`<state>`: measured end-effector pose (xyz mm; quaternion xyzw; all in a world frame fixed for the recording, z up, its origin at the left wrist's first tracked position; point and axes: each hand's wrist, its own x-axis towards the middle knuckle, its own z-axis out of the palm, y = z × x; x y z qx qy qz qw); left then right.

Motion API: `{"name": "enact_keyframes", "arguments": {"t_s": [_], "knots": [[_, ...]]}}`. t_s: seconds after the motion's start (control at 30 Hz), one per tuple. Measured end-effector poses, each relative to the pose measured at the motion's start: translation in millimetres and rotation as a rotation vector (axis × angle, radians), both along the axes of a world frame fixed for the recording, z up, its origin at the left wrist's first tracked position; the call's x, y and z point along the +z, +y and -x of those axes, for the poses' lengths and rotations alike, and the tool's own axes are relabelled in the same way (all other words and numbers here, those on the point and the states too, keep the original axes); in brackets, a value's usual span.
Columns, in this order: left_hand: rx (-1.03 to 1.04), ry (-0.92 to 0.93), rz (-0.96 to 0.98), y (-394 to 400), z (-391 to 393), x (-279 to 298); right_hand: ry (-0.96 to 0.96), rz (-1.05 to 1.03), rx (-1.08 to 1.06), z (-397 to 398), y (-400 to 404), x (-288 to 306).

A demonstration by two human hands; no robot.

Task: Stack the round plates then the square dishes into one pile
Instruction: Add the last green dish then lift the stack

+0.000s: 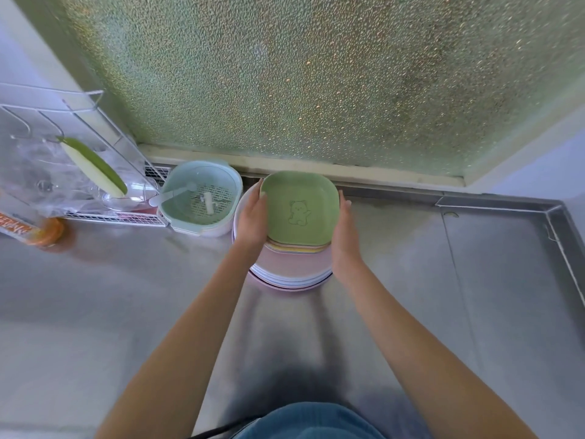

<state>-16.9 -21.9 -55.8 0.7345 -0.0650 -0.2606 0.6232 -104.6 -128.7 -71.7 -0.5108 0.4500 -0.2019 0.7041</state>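
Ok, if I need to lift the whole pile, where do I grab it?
Probably by the rim of the bottom pink round plate, one hand from each side, fingers hooked under. It juts out wider than the square dishes above, so it carries everything. The strainer bowl crowds the left side.

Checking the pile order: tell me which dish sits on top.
The green square dish with the bear drawing tops the pile, held between both hands; the other square dishes show only pastel edges below it, above the round plates.
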Motion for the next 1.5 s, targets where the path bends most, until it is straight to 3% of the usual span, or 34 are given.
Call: {"name": "enact_keyframes", "arguments": {"t_s": [0.3, 0.5, 0.63, 0.8, 0.97, 1.1, 1.23, 1.33, 1.43, 1.5], "knots": [[0.01, 0.053, 0.032, -5, 0, -5, 0.046, 0.218, -0.053, -3, 7, -18], [0.019, 0.063, 0.054, -1, 3, -12, 0.039, 0.256, -0.044, -3, 7, -21], [-0.005, 0.143, 0.099, 1, -14, -7, 0.082, 0.285, 0.092, -5, -13, -12], [0.01, 0.136, 0.003, -6, -21, 2, 0.109, 0.389, 0.249, -16, -26, 0], [0.056, 0.109, 0.017, -7, -12, -3, 0.097, 0.496, 0.129, -10, -11, -12], [0.085, 0.066, 0.029, -6, -12, -3, 0.093, 0.439, 0.161, -13, -20, -15], [0.233, -0.044, -0.07, 21, 0, -19, 0.18, 0.346, -0.01, 12, -29, -32], [0.128, -0.133, -0.207, 39, 21, -47, 0.227, 0.147, -0.023, 37, -16, -48], [-0.022, -0.303, -0.35, 44, 26, -66, 0.247, 0.142, 0.032, 45, -1, -60], [-0.031, -0.32, -0.384, 45, 26, -69, 0.234, 0.162, 0.015, 44, 1, -63]]}}
